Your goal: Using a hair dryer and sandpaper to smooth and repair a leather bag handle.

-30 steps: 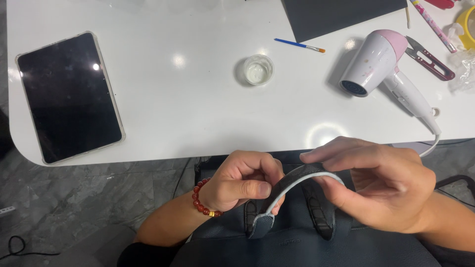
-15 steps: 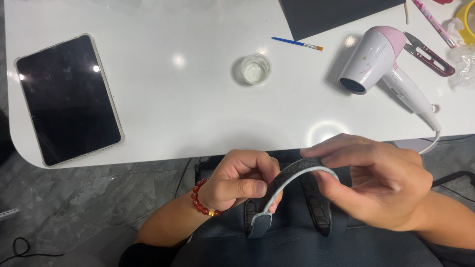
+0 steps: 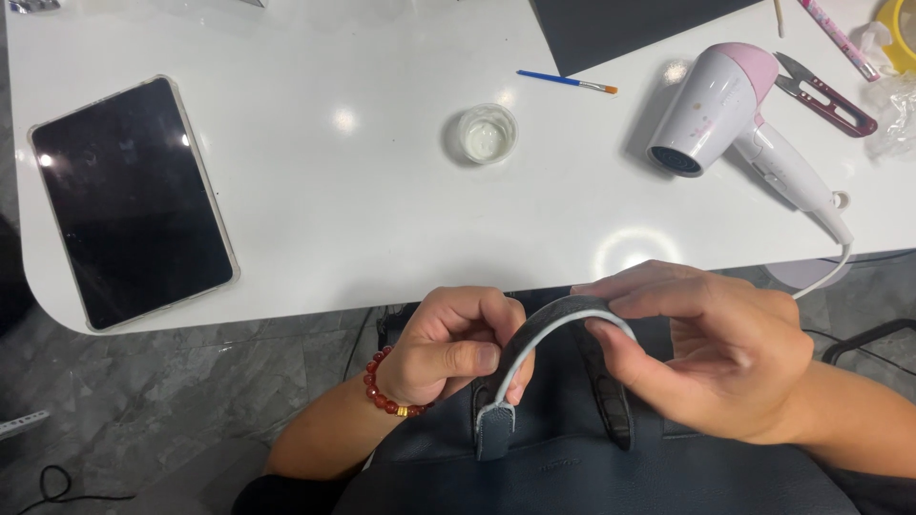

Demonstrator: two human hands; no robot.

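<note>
Below the table [image 3: 315,257] edge, left hand [image 3: 453,348] and right hand [image 3: 711,348] both pinch closed on bag strap [image 3: 549,329], probably leather.

A white table [image 3: 315,219] with a rounded corner filled the upper part of the view, its glossy top showing several bright spots of reflected overhead light. On it lay a dark tablet [image 3: 129,200] at the left, a small clear cup [image 3: 487,133] and a blue brush [image 3: 568,82] near the middle, a dark mat [image 3: 630,24] at the top edge, and a pink-and-white hair dryer [image 3: 735,119] with snips [image 3: 825,93] at the right. Below the table edge the floor [image 3: 172,410] was grey marbled tile, with a black cable [image 3: 57,488] at the lower left.
</note>
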